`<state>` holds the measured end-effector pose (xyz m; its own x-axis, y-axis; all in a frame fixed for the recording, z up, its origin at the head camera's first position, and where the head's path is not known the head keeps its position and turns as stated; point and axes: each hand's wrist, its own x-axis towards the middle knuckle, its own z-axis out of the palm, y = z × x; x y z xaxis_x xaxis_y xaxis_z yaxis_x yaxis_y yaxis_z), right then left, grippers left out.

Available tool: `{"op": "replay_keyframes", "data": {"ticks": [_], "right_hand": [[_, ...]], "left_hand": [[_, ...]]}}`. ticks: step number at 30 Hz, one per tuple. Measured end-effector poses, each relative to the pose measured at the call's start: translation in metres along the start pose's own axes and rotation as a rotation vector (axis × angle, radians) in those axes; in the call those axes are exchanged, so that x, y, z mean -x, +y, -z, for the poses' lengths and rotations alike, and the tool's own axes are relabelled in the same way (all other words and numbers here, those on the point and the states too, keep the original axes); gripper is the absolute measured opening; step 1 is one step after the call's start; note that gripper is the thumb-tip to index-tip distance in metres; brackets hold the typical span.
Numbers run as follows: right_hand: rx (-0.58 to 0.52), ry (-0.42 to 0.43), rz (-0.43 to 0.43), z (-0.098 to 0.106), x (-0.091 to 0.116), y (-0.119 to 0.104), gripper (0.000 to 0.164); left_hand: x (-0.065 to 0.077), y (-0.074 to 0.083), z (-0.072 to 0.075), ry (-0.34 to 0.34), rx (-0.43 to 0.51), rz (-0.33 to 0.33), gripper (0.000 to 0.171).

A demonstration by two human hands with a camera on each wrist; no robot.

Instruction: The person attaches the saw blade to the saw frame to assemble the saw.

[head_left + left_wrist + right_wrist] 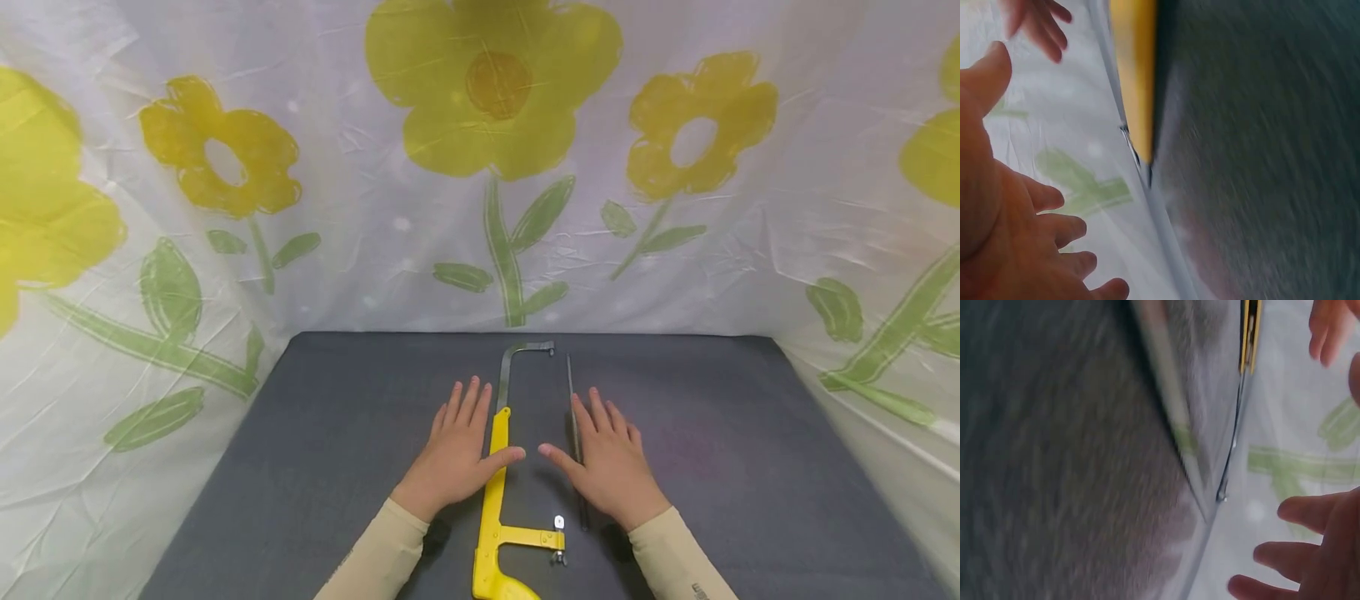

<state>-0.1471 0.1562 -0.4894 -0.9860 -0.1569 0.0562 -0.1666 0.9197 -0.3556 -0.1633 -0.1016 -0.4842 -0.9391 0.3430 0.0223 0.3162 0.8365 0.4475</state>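
Observation:
A yellow hacksaw frame [491, 508] with a bent grey metal front bar [506, 375] lies lengthwise on the dark table. No blade spans it. To its right lies a long thin metal strip [570, 375], seen shiny and blurred in the right wrist view [1172, 400]. My left hand [453, 446] is over the frame's left side, fingers straight, thumb across the yellow bar. My right hand [611, 467], fingers also extended, is over the strip and hides part of it. Both hands hold nothing and appear raised above the table in the wrist views. The thumbs point at each other, apart.
The dark grey table [697, 533] reaches back to a white curtain [360, 250] printed with yellow flowers, which also hangs along both sides. A wing nut and bolt [559, 537] sit on the frame's short yellow arm.

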Motion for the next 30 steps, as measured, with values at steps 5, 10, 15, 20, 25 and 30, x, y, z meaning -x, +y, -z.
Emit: {"op": "replay_keyframes", "data": {"ticks": [5, 10, 15, 20, 25, 30], "right_hand": [[-0.019, -0.052, 0.003, -0.005, 0.000, -0.007, 0.097], [-0.023, -0.098, -0.001, -0.010, 0.000, -0.006, 0.088], [0.037, -0.099, 0.031, -0.010, 0.000, -0.006, 0.077], [0.095, -0.074, 0.051, -0.008, -0.001, -0.008, 0.069], [0.119, -0.047, 0.064, -0.006, -0.002, -0.008, 0.067], [0.125, -0.010, 0.069, -0.008, -0.002, -0.005, 0.065]], "left_hand": [[-0.001, 0.010, -0.006, -0.042, 0.015, -0.027, 0.097], [0.000, 0.012, -0.013, -0.086, -0.034, -0.042, 0.079], [0.003, 0.014, -0.019, -0.086, -0.095, -0.056, 0.071], [0.005, 0.019, -0.022, -0.082, -0.130, -0.081, 0.065], [0.006, 0.023, -0.023, -0.075, -0.110, -0.059, 0.065], [0.005, 0.027, -0.023, -0.064, -0.064, -0.024, 0.066]]}}
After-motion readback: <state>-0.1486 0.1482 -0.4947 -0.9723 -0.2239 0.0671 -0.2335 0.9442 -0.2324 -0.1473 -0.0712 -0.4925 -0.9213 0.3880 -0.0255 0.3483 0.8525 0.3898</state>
